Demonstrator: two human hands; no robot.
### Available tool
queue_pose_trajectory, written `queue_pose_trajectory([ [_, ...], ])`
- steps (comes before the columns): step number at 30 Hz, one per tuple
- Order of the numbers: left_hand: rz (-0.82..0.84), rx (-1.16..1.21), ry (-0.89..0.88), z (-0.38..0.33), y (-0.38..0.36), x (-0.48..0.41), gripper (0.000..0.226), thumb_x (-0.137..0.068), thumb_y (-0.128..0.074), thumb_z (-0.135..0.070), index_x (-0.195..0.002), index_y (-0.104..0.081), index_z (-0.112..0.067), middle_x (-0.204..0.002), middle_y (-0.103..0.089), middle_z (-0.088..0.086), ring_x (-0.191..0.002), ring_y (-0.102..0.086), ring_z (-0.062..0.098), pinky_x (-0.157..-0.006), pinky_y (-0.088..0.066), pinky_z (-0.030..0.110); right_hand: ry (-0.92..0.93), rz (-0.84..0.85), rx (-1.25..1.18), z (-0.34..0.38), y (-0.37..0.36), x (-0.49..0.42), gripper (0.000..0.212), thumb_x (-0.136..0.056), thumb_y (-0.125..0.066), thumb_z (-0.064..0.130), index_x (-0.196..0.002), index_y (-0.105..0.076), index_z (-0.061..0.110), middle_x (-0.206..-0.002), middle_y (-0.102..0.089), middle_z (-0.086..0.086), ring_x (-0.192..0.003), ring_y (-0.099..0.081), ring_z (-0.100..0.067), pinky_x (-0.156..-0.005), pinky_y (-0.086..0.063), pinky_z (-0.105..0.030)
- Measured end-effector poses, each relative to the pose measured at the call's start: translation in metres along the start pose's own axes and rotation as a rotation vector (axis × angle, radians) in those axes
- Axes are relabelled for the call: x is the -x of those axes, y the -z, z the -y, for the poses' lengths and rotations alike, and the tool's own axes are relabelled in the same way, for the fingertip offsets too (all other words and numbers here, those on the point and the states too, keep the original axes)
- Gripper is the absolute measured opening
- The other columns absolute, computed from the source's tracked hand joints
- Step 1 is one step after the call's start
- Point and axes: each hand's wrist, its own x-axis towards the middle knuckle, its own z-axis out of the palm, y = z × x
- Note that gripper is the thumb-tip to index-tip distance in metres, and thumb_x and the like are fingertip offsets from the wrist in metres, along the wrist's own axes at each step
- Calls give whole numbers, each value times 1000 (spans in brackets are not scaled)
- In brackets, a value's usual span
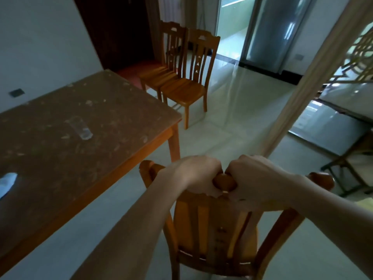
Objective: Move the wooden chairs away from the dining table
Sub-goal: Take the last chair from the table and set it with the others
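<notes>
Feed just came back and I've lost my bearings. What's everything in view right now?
Brown-topped wooden dining table: one, brown top, orange legs, left.
Clear tumbler: one, transparent, on the tabletop.
Blurred white object: one, white, at the tabletop's left edge, unidentifiable.
Free-standing orange-brown wooden chairs: two, side by side beyond the table's far end.
Held orange-brown wooden chair: one, bottom centre, apart from the table.
Pale wooden post: one, beige, right.
Glossy tiled floor: pale, throughout.
Left hand, right hand: both grip the held chair's top rail.
</notes>
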Motion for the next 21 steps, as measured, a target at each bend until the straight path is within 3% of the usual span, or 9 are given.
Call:
queue_pose_trajectory([
  [6, 7, -63, -39, -38, 38, -122, 15, -75, -84, -39, -80, -77, -27, -62, -69, -12, -50, -62, -2, -45, -39, 20, -74, -34, -92, -123, -1, -17, 24, -57, -64, 47, -51, -52, 28, -43, -49, 8, -37, -49, -6, -38, -31, -21],
  [10, -9, -76, -62, -43, 72, -180, 19, -73, -86, -37, -85, -79, -25, -65, -71, -12, -57, -64, -1, -50, -46, 23, -119, -33, -118, -178, 15, -41, 20, -59, -65, 47, -59, -61, 28, -50, -57, 8, -45, -55, -6, -42, -41, -23],
  [15, -16, -86, -95, -22, 101, -241, 20, -73, -87, -37, -87, -80, -24, -70, -74, -10, -60, -64, -1, -55, -51, 22, -143, -50, -124, -225, 30, -86, 22, -59, -67, 47, -52, -53, 31, -47, -54, 11, -42, -53, -3, -39, -31, -19],
  [21, -37, -112, -158, 34, 139, -314, 17, -76, -86, -37, -85, -80, -24, -64, -69, -13, -55, -58, -5, -48, -35, 13, -194, -1, -134, -264, 48, -168, 15, -62, -67, 42, -56, -56, 33, -52, -58, 10, -48, -59, -6, -46, -50, -27],
])
